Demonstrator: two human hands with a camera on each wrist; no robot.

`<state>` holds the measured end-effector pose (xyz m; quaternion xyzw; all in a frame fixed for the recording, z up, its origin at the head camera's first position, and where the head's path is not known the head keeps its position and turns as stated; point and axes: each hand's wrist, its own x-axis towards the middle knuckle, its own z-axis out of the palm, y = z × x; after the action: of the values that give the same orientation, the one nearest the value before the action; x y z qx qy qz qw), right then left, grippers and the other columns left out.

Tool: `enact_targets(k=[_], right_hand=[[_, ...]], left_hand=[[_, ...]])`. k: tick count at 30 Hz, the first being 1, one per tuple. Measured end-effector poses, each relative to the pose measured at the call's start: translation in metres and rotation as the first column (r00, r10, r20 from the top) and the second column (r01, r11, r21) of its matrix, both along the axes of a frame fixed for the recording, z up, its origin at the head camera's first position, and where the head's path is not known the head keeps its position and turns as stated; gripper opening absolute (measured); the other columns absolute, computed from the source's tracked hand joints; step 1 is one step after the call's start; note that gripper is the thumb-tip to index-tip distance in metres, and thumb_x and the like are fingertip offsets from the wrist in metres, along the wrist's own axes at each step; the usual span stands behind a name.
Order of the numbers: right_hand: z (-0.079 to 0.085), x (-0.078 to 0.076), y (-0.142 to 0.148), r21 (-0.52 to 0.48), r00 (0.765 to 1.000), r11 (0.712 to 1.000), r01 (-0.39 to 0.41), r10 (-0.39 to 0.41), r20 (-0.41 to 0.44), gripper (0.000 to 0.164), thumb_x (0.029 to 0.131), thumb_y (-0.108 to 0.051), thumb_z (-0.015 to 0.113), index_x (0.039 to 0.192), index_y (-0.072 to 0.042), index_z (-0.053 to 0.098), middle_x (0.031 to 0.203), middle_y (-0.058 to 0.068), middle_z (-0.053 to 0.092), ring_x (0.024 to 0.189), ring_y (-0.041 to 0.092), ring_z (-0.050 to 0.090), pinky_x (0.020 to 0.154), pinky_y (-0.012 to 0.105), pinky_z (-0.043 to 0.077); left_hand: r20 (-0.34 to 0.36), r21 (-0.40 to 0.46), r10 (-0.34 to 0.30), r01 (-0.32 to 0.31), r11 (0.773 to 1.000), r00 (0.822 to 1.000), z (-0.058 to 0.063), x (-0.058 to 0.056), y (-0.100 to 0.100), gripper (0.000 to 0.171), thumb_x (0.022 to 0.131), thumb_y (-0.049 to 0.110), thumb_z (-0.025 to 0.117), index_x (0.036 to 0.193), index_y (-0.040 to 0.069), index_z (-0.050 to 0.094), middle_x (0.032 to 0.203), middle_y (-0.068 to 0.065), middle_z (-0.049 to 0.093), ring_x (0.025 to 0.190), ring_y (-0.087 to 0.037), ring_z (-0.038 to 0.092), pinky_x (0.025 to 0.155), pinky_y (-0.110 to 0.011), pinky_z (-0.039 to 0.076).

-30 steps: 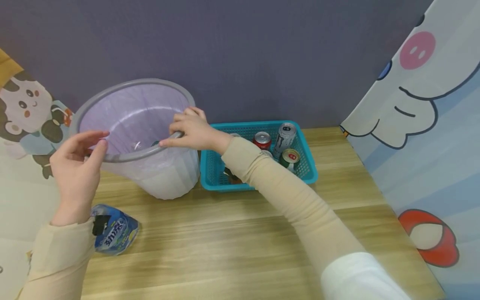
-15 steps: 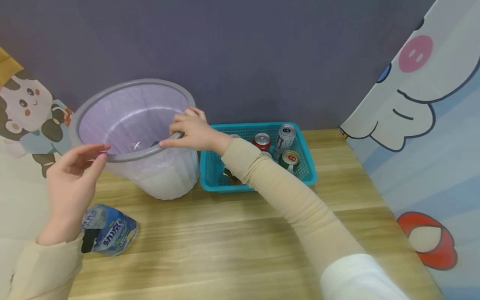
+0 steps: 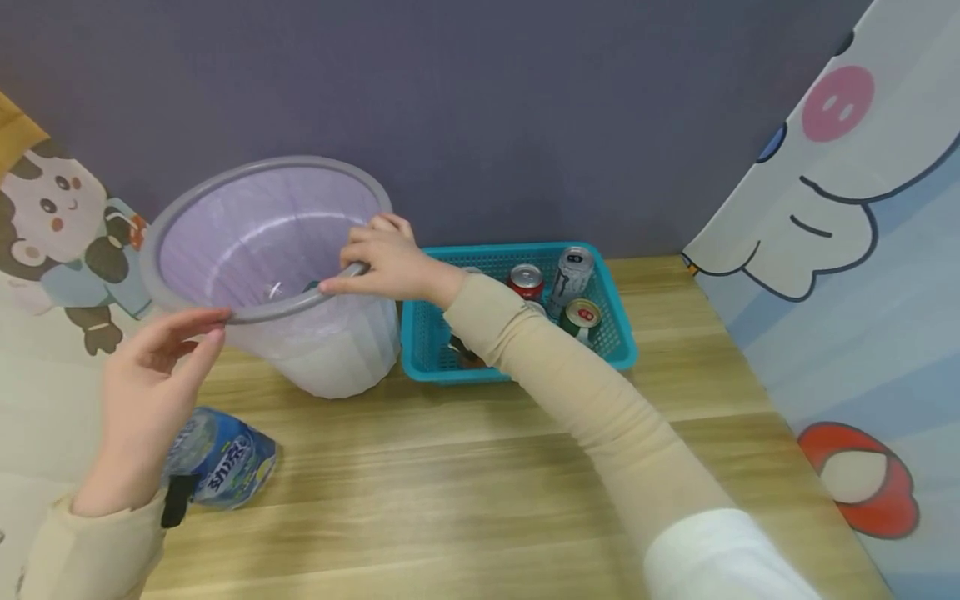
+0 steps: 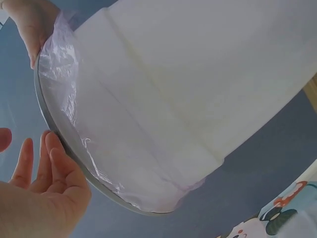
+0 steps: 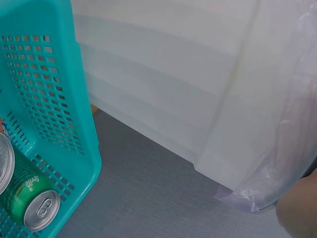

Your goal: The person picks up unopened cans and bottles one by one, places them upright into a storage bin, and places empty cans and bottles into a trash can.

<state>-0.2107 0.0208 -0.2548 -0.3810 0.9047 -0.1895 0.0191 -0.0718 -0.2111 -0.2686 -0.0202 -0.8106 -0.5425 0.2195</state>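
Note:
A white trash can [image 3: 337, 358] with a grey rim ring stands at the left of the head view. A thin lilac bag [image 3: 225, 229] lines it and folds out under the ring. My right hand [image 3: 384, 260] grips the near right part of the rim, thumb outside and fingers over the edge. My left hand [image 3: 146, 383] is at the near left of the rim. In the left wrist view its fingertips [image 4: 52, 141] touch the ring, while the thumb stays apart. Small items, too hidden to name, lie inside the can.
A teal basket [image 3: 621, 325] right of the can holds a red can [image 3: 527, 279], a tall silver can [image 3: 572, 273], a green Sprite can [image 5: 29, 198] and other items. A blue pouch [image 3: 232, 462] lies on the wooden table [image 3: 420, 500]. A grey wall [image 3: 525, 125] stands behind.
My left hand has drawn back and down from over the rim, then come to its near edge with fingertips on it. My right hand has stayed on the rim.

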Motion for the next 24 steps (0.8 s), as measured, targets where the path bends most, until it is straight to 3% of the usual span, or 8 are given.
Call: enact_targets(k=[8, 13, 19, 24], right_hand=[[0.0, -0.001, 0.0, -0.027, 1.0, 1.0, -0.009, 0.009, -0.009, 0.032, 0.09, -0.054, 0.056, 0.093, -0.024, 0.069, 0.095, -0.011, 0.055, 0.099, 0.01, 0.04, 0.116, 0.045, 0.004], [0.0, -0.001, 0.0, -0.034, 1.0, 0.999, -0.008, 0.008, -0.009, 0.032, 0.089, -0.054, 0.057, 0.092, -0.024, 0.068, 0.095, -0.011, 0.055, 0.098, 0.01, 0.04, 0.116, 0.045, 0.004], [-0.001, -0.002, 0.001, -0.034, 1.0, 0.999, -0.006, 0.005, -0.017, 0.032, 0.09, -0.053, 0.057, 0.091, -0.023, 0.068, 0.095, -0.01, 0.055, 0.097, 0.01, 0.04, 0.116, 0.044, 0.004], [-0.001, -0.002, 0.0, -0.037, 1.0, 0.999, -0.01, 0.009, -0.018, 0.032, 0.09, -0.052, 0.057, 0.091, -0.023, 0.069, 0.095, -0.01, 0.055, 0.097, 0.011, 0.04, 0.115, 0.045, 0.006]], left_hand=[[-0.005, -0.105, -0.037, 0.036, 0.994, 0.999, -0.007, 0.013, -0.01, 0.025, 0.089, -0.007, 0.058, 0.112, -0.007, 0.065, 0.099, 0.018, 0.067, 0.091, 0.001, 0.06, 0.078, -0.01, 0.045], [0.008, -0.098, -0.064, 0.065, 0.993, 0.998, -0.009, 0.019, -0.018, 0.027, 0.09, -0.006, 0.057, 0.116, -0.008, 0.062, 0.103, 0.017, 0.067, 0.091, 0.003, 0.061, 0.079, -0.01, 0.043], [0.03, -0.08, 0.001, 0.002, 0.997, 1.0, -0.014, 0.025, -0.026, 0.028, 0.089, -0.007, 0.057, 0.117, -0.007, 0.062, 0.101, 0.017, 0.066, 0.091, 0.003, 0.061, 0.079, -0.008, 0.043], [0.096, -0.07, 0.08, -0.073, 0.995, 0.992, -0.021, 0.031, -0.039, 0.031, 0.09, -0.003, 0.058, 0.121, -0.002, 0.062, 0.107, 0.015, 0.066, 0.093, 0.004, 0.06, 0.078, -0.006, 0.043]])
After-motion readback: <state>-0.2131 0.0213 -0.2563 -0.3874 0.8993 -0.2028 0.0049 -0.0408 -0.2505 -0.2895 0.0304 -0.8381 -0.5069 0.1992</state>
